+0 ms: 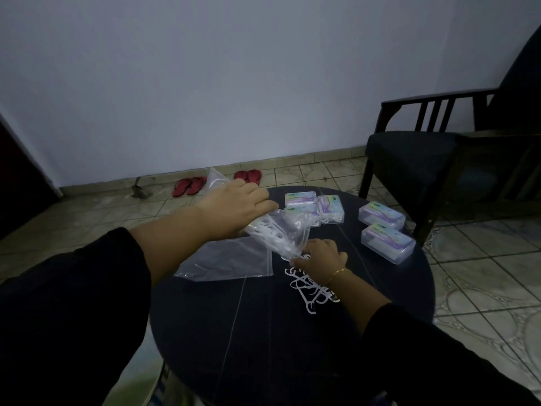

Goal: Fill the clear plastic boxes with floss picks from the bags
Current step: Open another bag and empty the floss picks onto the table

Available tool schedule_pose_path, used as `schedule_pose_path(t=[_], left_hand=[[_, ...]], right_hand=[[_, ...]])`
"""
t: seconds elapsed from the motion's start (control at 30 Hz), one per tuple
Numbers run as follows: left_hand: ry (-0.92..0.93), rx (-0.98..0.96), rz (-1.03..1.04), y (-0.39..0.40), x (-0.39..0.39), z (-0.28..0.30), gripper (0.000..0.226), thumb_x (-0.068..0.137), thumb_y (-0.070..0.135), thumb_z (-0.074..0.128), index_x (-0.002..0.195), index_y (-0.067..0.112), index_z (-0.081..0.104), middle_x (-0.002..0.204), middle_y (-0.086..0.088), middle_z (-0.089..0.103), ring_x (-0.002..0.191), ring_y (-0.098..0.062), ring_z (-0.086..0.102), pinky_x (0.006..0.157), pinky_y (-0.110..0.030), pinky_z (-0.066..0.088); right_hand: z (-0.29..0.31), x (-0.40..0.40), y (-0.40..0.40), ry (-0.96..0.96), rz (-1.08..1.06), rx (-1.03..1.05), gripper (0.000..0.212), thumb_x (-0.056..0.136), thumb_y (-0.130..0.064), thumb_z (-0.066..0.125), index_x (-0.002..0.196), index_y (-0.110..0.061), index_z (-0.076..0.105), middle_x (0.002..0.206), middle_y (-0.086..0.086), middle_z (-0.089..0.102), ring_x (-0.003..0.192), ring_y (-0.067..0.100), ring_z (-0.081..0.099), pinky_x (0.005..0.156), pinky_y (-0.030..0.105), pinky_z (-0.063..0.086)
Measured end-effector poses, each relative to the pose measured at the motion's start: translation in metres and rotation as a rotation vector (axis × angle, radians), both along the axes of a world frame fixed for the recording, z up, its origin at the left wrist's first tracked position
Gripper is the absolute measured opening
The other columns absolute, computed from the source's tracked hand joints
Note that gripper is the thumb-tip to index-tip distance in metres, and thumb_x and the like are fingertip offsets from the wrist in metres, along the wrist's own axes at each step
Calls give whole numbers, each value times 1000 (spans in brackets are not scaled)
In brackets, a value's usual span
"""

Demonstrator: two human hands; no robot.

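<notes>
My left hand (237,207) grips a clear plastic bag (282,232) of white floss picks and holds it tilted, mouth down, above the dark round table (380,288). Below the bag's mouth, my right hand (320,260) pinches the bag's lower edge, over a loose pile of white floss picks (307,291) on the table. An empty clear bag (228,260) lies flat on the table under my left forearm. Several clear plastic boxes with coloured labels stand at the table's far side: a cluster (316,205) in the middle and two (386,232) to the right.
A dark wooden armchair (424,159) stands close to the table's far right. Two pairs of red sandals (216,181) lie on the tiled floor by the wall, with a small dark object on the floor to their left.
</notes>
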State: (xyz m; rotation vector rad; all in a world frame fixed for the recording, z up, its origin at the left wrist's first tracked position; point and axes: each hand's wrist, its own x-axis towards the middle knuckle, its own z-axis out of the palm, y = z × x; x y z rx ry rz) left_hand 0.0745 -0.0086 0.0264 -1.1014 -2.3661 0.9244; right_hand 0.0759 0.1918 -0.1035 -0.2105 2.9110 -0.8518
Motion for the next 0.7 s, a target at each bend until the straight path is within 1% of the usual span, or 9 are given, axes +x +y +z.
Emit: schedule_pose_path(t=[0.07,0.13,0.23,0.33,0.43,0.5,0.57,0.63,0.7], left_hand=[[16,-19,35,0,2,3,71,69,24,76,134,19,48,110,-2,58,95,-20,56,78,-33,46],[22,-32,68,0,4,5,70,78,23,67,141,21,38,121,-1,52,104,-19,52,86,-32,42],[23,-44,92,2,4,7,70,83,22,62,145,22,30,126,-1,48,109,-19,49,90,-31,39],[8,-66,108,5,3,5,72,82,28,64,145,21,30,124,-1,49,108,-19,50,88,-32,40],[-11,-32,78,6,2,3,76,74,32,74,141,20,40,116,-2,54,102,-20,54,84,-34,45],[-20,-27,75,4,2,3,77,75,37,73,142,20,39,118,-2,53,104,-20,53,85,-34,45],[5,-20,88,2,4,4,78,78,41,70,144,21,34,123,-2,51,109,-20,51,89,-33,41],[2,-13,114,0,4,6,77,82,41,65,147,22,27,131,-2,45,115,-20,46,93,-32,37],[-9,-12,128,0,4,8,78,84,40,63,149,22,22,135,-2,41,119,-19,43,96,-31,35]], right_hand=[[-1,-1,3,0,-50,23,11,87,-43,60,88,-32,63,118,-8,55,123,21,36,95,42,30],[-3,-2,8,-9,-93,41,15,88,-37,58,101,-32,64,123,-6,53,125,22,35,96,42,29],[-3,-2,12,-25,-52,22,44,83,-34,61,125,-38,51,137,-5,44,130,23,30,100,43,26],[1,1,6,-30,-25,-29,70,76,-48,69,137,-36,38,146,-6,34,136,23,24,103,45,23],[4,1,0,-2,-18,-13,55,78,-54,66,125,-29,52,137,-6,42,131,22,28,99,42,25],[3,1,0,-2,-24,8,37,83,-48,63,115,-28,59,127,-6,49,127,22,32,96,41,27],[1,0,3,-14,-60,34,30,87,-43,60,114,-30,60,127,-5,50,127,23,32,98,42,27],[-3,0,7,-21,-86,55,39,85,-42,61,122,-33,55,135,-3,46,130,24,30,102,44,26],[-5,0,9,-9,-75,23,65,77,-46,68,135,-37,41,146,-4,35,136,23,24,106,46,22]])
